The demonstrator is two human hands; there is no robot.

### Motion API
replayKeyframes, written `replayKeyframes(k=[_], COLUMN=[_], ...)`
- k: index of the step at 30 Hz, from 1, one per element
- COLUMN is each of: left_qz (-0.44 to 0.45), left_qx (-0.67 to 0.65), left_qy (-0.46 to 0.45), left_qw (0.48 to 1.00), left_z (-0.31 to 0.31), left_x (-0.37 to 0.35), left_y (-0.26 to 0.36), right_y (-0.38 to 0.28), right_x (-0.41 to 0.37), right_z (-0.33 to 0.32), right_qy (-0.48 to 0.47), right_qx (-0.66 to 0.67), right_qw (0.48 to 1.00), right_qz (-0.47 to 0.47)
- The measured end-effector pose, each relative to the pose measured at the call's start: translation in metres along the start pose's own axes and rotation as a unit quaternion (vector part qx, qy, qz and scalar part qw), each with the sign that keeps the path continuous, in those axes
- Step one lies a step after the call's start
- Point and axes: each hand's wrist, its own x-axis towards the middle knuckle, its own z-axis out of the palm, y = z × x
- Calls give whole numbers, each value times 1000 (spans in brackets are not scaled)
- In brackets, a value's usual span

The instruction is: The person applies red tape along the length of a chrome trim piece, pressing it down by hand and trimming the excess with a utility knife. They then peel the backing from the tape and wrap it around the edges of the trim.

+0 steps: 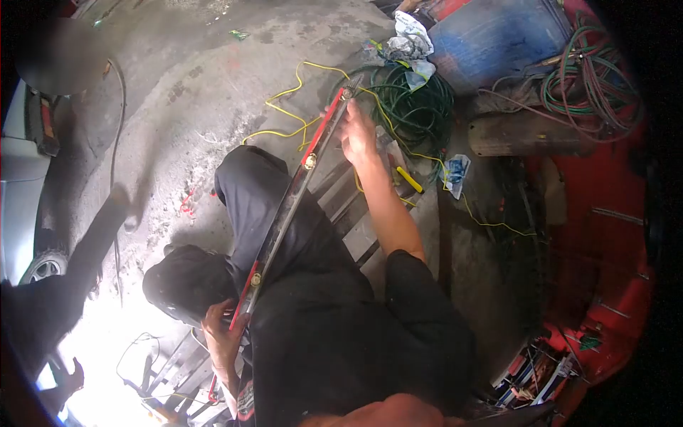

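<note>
Single head-worn, wide-angle view, facing steeply downward, close above the spirit level (293,205); concrete floor (178,107) beyond.

green hose coil (420,107), yellow wire (284,110), blue drum (498,35)

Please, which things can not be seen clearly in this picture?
- Head view, bottom left: white glare washes out the floor and bars.
- Lower end of the long red-and-black spirit level: covered by the left hand.
- Grip of the right hand on the level: cannot be told.
- Top left: a blurred dark patch hides what lies there.
</note>
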Motion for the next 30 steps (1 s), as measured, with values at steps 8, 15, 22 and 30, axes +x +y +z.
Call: replayKeyframes(k=[8, 15, 22, 30], left_qz=[62, 54, 83, 76], left_qx=[107, 98, 114, 94], left_qy=[-36, -41, -26, -32], left_qw=[992, 993, 990, 992], left_z=[18, 20, 28, 21], left_x=[-7, -8, -13, -13], left_y=[-24, -31, -44, -26], right_y=[1, -3, -15, 1], right_x=[24, 33, 23, 19], right_z=[-1, -13, -13, -17], right_qy=[-55, -53, -54, -62], right_qx=[173, 158, 171, 181], right_qw=[981, 986, 981, 977], right_qz=[72, 29, 72, 90])
